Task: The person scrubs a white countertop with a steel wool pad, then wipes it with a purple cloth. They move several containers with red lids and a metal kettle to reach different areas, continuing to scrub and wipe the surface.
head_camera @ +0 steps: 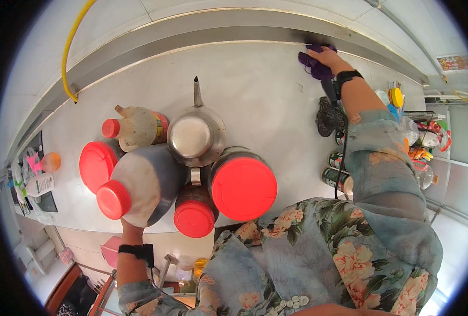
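Observation:
My right hand (325,56) presses a dark purple cloth (320,68) against the back of the pale worktop (253,91), by the metal ledge. My left hand is hidden behind a large red-capped plastic jug of dark liquid (155,177); only the wrist shows below it. Around this jug stand a smaller red-capped bottle (141,128), a red-lidded jar (97,166), another small red-lidded jar (194,217) and a wide red-lidded container (243,187). A metal pot with a long spout (196,136) sits among them, its handle towards me.
A dark knitted item (328,118) and several labelled cans (336,179) lie at the right, near my right arm. Beyond are a yellow-lidded jar (395,97) and a wire basket (419,116). A yellow hose (66,59) hangs back left; a white bottle (40,184) lies far left.

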### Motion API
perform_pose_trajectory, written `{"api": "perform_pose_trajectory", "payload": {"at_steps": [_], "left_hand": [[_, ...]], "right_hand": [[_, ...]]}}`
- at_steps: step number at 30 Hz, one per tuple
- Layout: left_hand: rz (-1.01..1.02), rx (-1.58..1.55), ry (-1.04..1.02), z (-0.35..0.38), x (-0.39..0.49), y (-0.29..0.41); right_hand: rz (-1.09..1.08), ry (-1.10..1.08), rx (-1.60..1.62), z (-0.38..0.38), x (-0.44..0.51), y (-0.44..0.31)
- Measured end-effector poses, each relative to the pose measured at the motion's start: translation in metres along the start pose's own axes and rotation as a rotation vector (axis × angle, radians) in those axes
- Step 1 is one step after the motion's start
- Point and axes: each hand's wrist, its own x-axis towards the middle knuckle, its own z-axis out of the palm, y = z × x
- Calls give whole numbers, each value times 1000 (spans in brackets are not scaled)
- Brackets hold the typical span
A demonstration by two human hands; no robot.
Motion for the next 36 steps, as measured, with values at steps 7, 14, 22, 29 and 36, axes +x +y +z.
{"api": "perform_pose_trajectory", "payload": {"at_steps": [7,14,22,29,36], "left_hand": [[224,844,-284,-11,5,26],[-80,1166,-474,-16,14,22],[-49,1260,-505,-15,18,26],[-55,1242,-555,-14,22,39],[-22,1246,-547,-13,24,36]], "right_hand": [[-165,123,-531,50,-51,-46],[-285,50,-422,88,-174,-70],[-302,113,-358,119,-350,-40],[-387,168,-288,123,-532,46],[28,153,-261,74,-599,80]]}}
